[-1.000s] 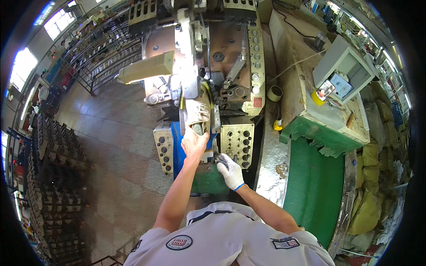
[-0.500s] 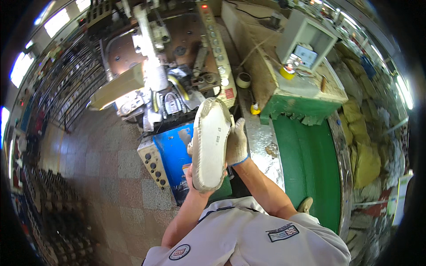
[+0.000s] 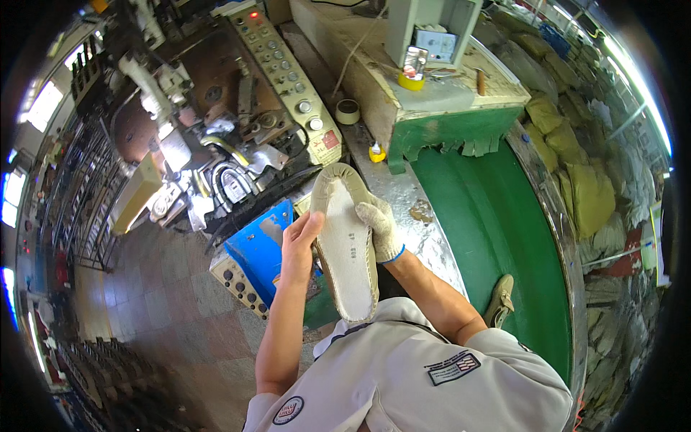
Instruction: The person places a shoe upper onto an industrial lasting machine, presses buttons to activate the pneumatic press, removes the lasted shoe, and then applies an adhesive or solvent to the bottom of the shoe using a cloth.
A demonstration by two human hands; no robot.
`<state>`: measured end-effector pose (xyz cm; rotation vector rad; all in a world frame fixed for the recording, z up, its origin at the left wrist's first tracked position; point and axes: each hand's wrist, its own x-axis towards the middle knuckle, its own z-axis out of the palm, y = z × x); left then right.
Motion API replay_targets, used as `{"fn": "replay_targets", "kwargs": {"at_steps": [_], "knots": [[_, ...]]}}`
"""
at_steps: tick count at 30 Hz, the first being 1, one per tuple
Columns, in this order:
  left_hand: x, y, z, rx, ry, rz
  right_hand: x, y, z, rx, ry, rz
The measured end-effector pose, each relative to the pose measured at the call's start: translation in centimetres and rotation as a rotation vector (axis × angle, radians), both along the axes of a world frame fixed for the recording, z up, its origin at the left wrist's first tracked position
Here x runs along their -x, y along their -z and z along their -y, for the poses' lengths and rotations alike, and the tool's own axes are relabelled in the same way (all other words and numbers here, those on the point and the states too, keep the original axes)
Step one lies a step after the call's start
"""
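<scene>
A lasted shoe upper (image 3: 345, 252), pale khaki with a white insole board facing up, is held in front of my body, its broader end pointing away from me. My bare left hand (image 3: 299, 248) grips its left edge, the thumb reaching onto the rim. On the opposite side my right hand (image 3: 379, 227), in a whitish knit glove with a blue cuff, holds the edge near the far end, its thumb over the board. Stitches or pleats run along the rim. The side facing the floor is hidden.
A shoe-forming machine (image 3: 230, 183) with a row of knobs (image 3: 288, 75) stands ahead on the left, above a blue control box (image 3: 263, 241). To the right runs a green belt (image 3: 489, 216) carrying a khaki shoe (image 3: 500, 301). A wooden bench (image 3: 461, 108) holds a yellow tape roll (image 3: 412, 81).
My left hand has moved from the near end of the shoe upper up to its left edge. The upper has tilted, its near end swinging right. My view has turned, shifting the machine leftward.
</scene>
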<state>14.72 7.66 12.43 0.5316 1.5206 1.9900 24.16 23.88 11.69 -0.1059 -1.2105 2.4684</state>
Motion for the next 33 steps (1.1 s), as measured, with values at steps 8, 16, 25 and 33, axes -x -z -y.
{"fn": "replay_targets", "kwargs": {"at_steps": [8,16,25,33], "knots": [[-2.1,6.0,-8.6,0.288,0.153,-0.032,-5.8,5.3,-9.8,-0.172,0.109,0.194],[-0.1,9.7,-0.8,1.013,-0.059,-1.067,-23.5,18.9,-31.6,-0.638,0.106,1.466],[-2.8,11.5,1.1,1.197,-0.094,-1.229,-34.1,35.1,-37.2,-1.169,-0.524,2.224],[-4.3,7.5,-4.6,1.320,-0.112,-1.112,-22.5,36.7,-54.8,-0.779,0.141,1.788]]}}
